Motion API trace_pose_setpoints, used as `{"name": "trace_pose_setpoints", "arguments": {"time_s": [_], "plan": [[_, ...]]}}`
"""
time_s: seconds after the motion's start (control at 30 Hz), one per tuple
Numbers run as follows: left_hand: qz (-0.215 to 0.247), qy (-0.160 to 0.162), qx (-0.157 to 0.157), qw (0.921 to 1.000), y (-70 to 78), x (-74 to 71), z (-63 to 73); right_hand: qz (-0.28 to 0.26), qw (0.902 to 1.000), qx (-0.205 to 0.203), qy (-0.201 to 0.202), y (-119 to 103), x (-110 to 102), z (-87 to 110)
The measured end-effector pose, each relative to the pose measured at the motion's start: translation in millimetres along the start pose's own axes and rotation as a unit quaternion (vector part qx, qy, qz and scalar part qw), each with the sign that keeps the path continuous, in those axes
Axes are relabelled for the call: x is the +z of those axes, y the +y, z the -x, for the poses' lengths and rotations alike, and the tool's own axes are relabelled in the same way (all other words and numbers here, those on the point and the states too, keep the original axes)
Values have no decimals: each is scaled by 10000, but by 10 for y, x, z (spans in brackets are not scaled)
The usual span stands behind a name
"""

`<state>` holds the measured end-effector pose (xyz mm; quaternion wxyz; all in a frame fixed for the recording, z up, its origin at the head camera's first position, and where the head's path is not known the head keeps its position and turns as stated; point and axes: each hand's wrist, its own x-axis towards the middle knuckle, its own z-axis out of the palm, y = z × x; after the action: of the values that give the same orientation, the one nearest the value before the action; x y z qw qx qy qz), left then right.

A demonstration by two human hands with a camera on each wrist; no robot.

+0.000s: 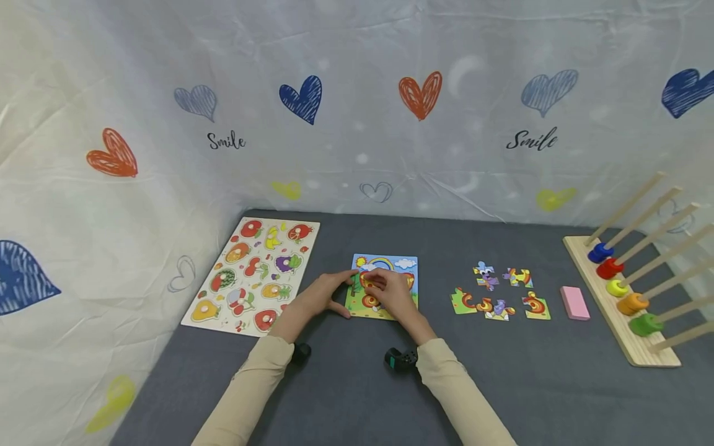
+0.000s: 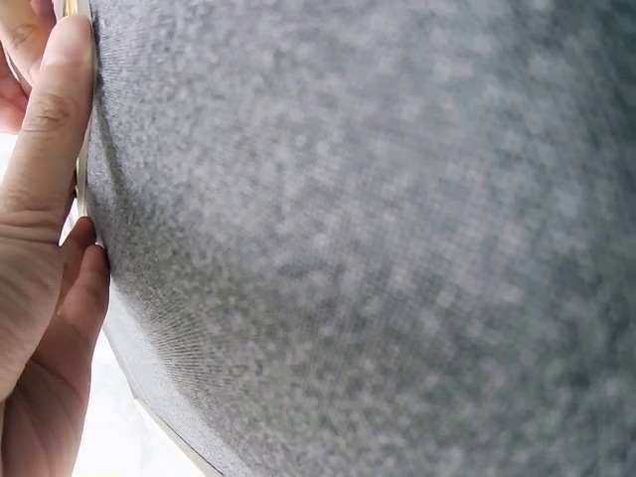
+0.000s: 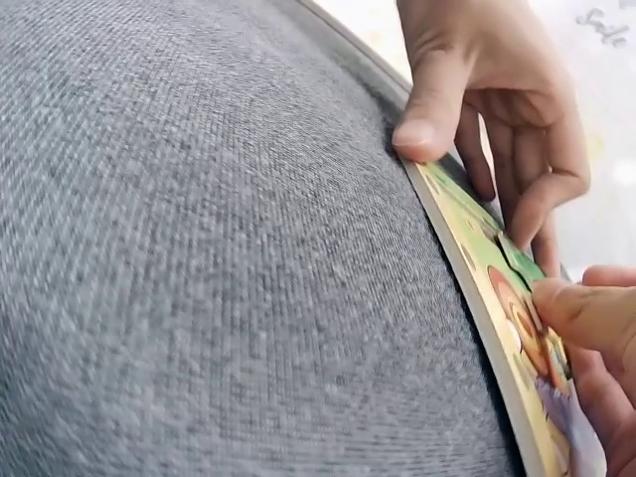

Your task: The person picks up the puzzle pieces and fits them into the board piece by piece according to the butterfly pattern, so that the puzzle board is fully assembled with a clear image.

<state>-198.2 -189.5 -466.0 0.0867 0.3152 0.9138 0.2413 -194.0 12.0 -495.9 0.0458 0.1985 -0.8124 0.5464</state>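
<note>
A square picture puzzle board (image 1: pixel 385 313) lies on the dark cloth, with a rainbow, sky and grass on it. At its left edge my left hand (image 1: pixel 320 294) rests, thumb by the near corner and fingertips farther up. Over the middle of the board, my right hand (image 1: pixel 393 294) pinches a puzzle piece with a green edge (image 3: pixel 519 260), which sits slightly raised in the right wrist view. The hand partly covers this piece. In that view a left finger reaches close to the same piece. Only the board's thin edge (image 2: pixel 85 169) shows in the left wrist view.
Several loose puzzle pieces (image 1: pixel 496 308) lie to the right, beside a pink block (image 1: pixel 574 303). Farther right stands a wooden peg rack (image 1: pixel 619 316) with coloured rings. A fruit puzzle board (image 1: pixel 229 310) lies at the left. A printed curtain (image 1: pixel 357 124) hangs behind.
</note>
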Motion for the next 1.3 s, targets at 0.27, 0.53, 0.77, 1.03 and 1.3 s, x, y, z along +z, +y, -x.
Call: {"name": "trace_pose_setpoints", "arguments": {"time_s": [0.27, 0.53, 0.77, 1.03, 1.3], "plan": [[150, 76, 137, 9998, -6, -14, 15, 280, 9995, -66, -101, -35, -10, -15], [255, 95, -12, 9996, -32, -22, 20, 220, 9987, 54, -456, -42, -31, -27], [189, 63, -41, 9998, -32, -2, -3, -294, 9991, 224, -216, 30, -74, -5], [370, 18, -85, 9993, -46, 4, -2, 754, 9967, -239, 166, 45, -204, 29], [283, 49, -53, 9996, -42, -3, 5, 1589, 9870, -145, -209, -28, -148, 46]]}}
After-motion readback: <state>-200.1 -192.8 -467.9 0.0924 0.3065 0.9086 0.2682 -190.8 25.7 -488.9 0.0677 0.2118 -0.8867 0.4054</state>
